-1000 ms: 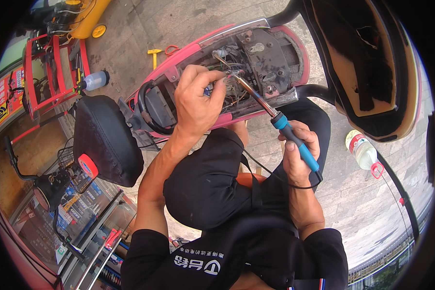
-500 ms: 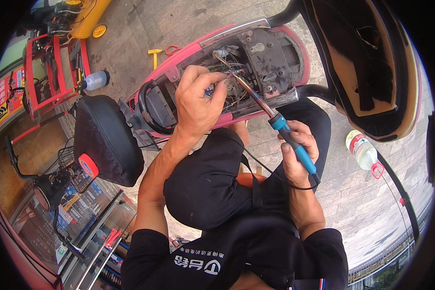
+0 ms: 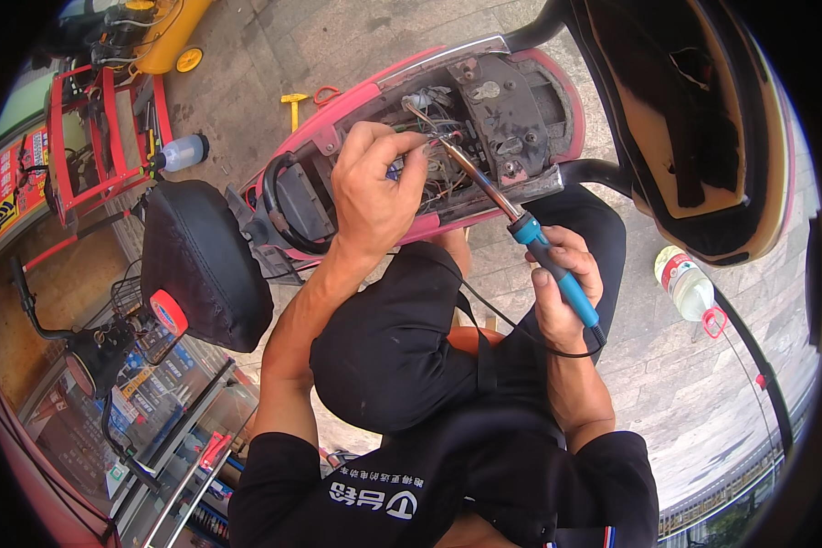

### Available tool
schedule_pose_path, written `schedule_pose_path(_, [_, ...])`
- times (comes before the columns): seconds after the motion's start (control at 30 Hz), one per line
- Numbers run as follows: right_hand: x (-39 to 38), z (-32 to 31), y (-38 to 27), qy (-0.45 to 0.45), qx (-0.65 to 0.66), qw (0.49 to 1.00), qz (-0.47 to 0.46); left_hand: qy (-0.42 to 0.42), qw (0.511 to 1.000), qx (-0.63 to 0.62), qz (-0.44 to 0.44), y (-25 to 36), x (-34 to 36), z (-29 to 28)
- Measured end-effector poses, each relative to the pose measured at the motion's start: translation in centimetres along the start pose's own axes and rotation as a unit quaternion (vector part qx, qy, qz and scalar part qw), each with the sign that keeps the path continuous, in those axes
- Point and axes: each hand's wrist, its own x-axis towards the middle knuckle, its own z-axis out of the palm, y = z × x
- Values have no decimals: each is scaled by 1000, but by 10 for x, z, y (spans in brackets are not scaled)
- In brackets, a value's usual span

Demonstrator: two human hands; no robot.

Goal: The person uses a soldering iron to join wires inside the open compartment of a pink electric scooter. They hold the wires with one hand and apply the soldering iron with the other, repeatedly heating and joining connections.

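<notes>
Over the open compartment of a pink scooter body (image 3: 365,96), my left hand (image 3: 374,183) is closed, thumb and forefinger pinched on a thin wire (image 3: 436,137). My right hand (image 3: 566,279) grips the blue handle of a soldering iron (image 3: 498,196). The iron slants up and left, its hot end by the pinched wire. Whether the tip touches the wire is too small to tell. Loose wires (image 3: 443,183) fill the compartment beneath, partly hidden by my left hand. A black cord runs from the handle's lower end across my lap.
A scooter seat (image 3: 612,110) is tipped up at the right. Near it stands a clear bottle (image 3: 685,283) with a red ring handle. At left are a black saddle (image 3: 205,265) with a red tape roll (image 3: 167,312) and a red rack (image 3: 105,137). A yellow hammer (image 3: 293,108) lies beyond the scooter.
My left fingertips have shifted very slightly at the wire. The soldering iron stays almost in place beside them.
</notes>
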Motion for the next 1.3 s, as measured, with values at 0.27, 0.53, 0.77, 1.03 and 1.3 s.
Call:
schedule_pose_path(0.27, [0, 1, 0, 3, 11, 1000, 1, -12, 1000, 7, 7, 1, 2, -2])
schedule_pose_path(0.53, [-1, 1, -1, 6, 13, 1000, 2, -21, 1000, -8, -6, 1, 1, -3])
schedule_pose_path(0.77, [-1, 1, -1, 4, 18, 1000, 8, -20, 1000, -3, -9, 0, -1, -2])
schedule_pose_path(1.03, [0, 2, -2, 5, 5, 1000, 2, -19, 1000, 10, 11, 1, 0, -3])
schedule_pose_path(1.3, [-1, 2, -1, 7, 7, 1000, -1, -18, 999, 29, 40, 1, 1, -3])
